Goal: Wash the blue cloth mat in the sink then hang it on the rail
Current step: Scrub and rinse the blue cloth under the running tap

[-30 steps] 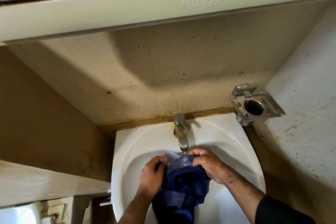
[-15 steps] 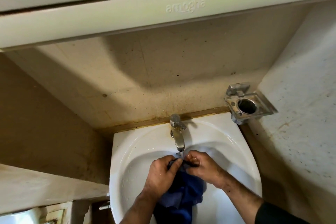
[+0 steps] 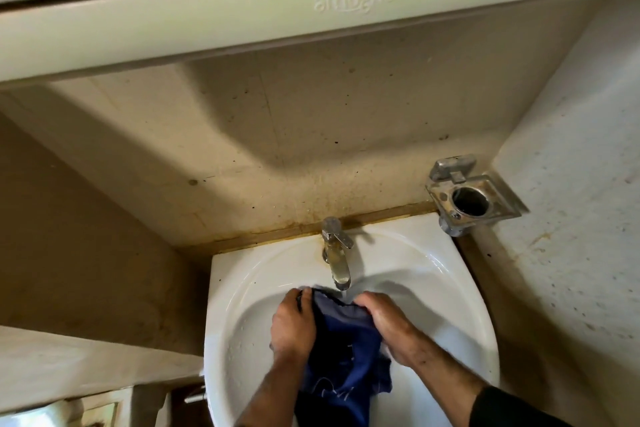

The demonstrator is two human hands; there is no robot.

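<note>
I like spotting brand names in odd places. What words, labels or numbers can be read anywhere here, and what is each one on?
"amogha": raised letters on the pale cabinet ledge above the sink.
Pale marks on the blue cloth mat, low between the hands: too blurred and crumpled to read.
Nothing else legible.

The lower part of the blue cloth mat (image 3: 346, 367) runs off the bottom edge of the frame, and its sides are covered by the left hand (image 3: 294, 326) and the right hand (image 3: 388, 326), whose fingertips curl out of sight into the fabric. Pale marks on the mat are too small to read. Both forearms are cut off at the bottom edge. The sink (image 3: 450, 288) loses its front rim there too, and its drain is hidden under the cloth. At the lower left corner, a bright, blurred fixture (image 3: 31, 416) cannot be identified.
</note>
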